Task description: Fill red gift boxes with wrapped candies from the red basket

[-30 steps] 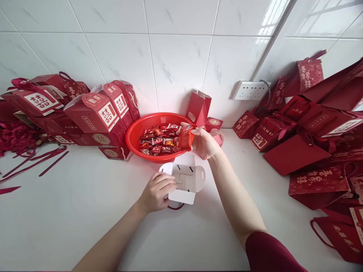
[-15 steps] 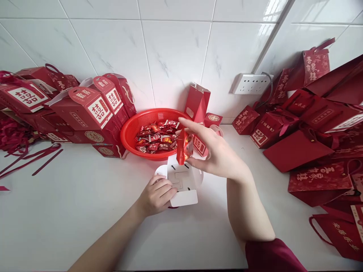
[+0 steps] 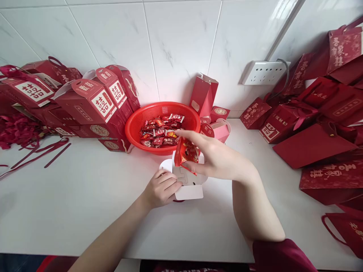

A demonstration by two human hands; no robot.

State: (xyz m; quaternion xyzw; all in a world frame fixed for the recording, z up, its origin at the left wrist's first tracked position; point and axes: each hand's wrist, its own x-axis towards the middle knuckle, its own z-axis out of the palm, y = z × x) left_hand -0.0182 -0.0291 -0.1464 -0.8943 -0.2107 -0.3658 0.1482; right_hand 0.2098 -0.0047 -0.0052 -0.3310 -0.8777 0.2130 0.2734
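My right hand [image 3: 219,160] pinches a red candy packet [image 3: 186,155] and holds it just above an open gift box [image 3: 188,185] whose white inside faces up on the white counter [image 3: 85,196]. My left hand [image 3: 162,187] grips the box's left side and steadies it. Behind the box sits a red plastic basket [image 3: 136,124] with several wrapped candies [image 3: 159,132] in it.
Stacked red gift boxes [image 3: 93,105] and loose red ribbons [image 3: 34,151] lie at the left. Red paper bags and boxes [image 3: 312,124] crowd the right side. A white power strip [image 3: 262,72] hangs on the tiled wall. Small red boxes [image 3: 207,98] stand behind the basket.
My right hand has carried the candy packet from over the basket down toward me, to just above the open box. My left hand has stayed on the box.
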